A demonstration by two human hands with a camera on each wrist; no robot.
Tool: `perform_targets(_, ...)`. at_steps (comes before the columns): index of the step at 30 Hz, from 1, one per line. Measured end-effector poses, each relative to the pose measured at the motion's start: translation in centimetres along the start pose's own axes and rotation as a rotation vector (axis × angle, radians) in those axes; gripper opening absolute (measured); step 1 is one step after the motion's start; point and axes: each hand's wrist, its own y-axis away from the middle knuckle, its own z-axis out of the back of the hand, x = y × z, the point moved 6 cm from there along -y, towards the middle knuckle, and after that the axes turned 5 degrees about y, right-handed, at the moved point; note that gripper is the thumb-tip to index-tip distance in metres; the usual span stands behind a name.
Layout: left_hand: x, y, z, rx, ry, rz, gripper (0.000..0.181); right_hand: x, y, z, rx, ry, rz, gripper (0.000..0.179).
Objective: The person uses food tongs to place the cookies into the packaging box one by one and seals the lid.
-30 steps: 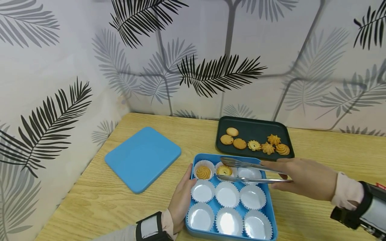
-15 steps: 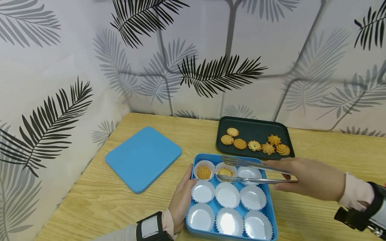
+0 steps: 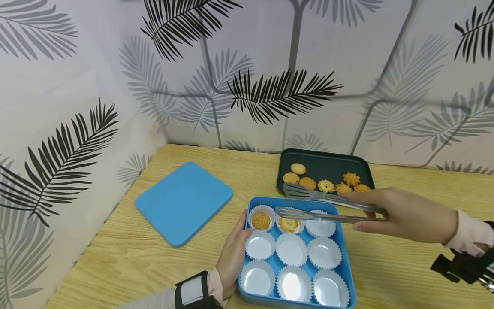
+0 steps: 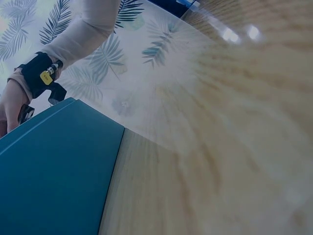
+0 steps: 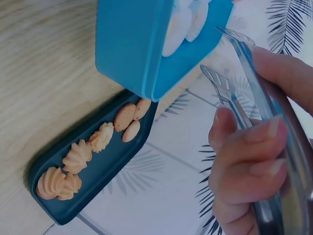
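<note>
My left hand (image 3: 230, 262) rests along the left side of a blue box (image 3: 349, 274), its fingers straight and the thumb tip at the rim. White paper cups (image 3: 291, 249) line the box. A swirled cookie (image 3: 260, 221) sits in the back-left cup and a ring-shaped cookie (image 3: 288, 224) in the back-middle one. In my right hand (image 3: 409, 214) I grip metal tongs (image 3: 328, 218), spread apart above the box's back edge, with nothing between their tips. The left wrist view shows the box's outer wall (image 4: 54, 171); my left hand is hidden there.
A dark tray (image 3: 328, 159) with several cookies (image 5: 78, 156) lies just behind the box. Left of the box, a flat blue lid (image 3: 183, 204) lies on the wooden table (image 3: 127, 257). Leaf-patterned cloth (image 3: 262, 51) hangs behind the table.
My right hand has moved back and slightly right with the tongs, away from the ring-shaped cookie toward the tray. That cookie stays in its cup. My left hand and the box have not moved.
</note>
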Motion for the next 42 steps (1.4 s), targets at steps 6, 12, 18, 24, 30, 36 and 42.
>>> perform_targets(6, 0.0, 0.0, 0.0, 0.007, 0.001, 0.000, 0.058, -0.6, -0.6, 1.4, -0.041, -0.038, -0.042, 0.065)
perform_targets(12, 0.0, 0.0, 0.0, 0.008, 0.002, 0.003, 0.058, -2.0, -1.2, 2.3, -0.138, 0.004, -0.072, 0.064)
perform_targets(18, 0.0, 0.0, 0.0, 0.005, 0.004, 0.004, 0.058, -4.0, -2.3, 2.1, -0.140, -0.020, -0.141, 0.065)
perform_targets(24, 0.1, -0.1, 0.0, 0.000, 0.007, 0.007, 0.058, -6.2, -3.9, 0.9, -0.096, -0.026, -0.211, 0.070)
perform_targets(30, 0.1, -0.2, 0.1, -0.002, 0.009, 0.008, 0.059, -7.5, -5.0, -0.3, -0.069, -0.016, -0.244, 0.071)
perform_targets(36, 0.1, -0.2, 0.1, -0.005, 0.007, 0.009, 0.059, -8.0, -5.7, -0.9, -0.072, 0.017, -0.258, 0.071)
perform_targets(42, 0.2, -0.2, 0.1, -0.002, 0.013, 0.012, 0.058, -8.1, -5.9, -1.1, -0.077, 0.012, -0.255, 0.070)
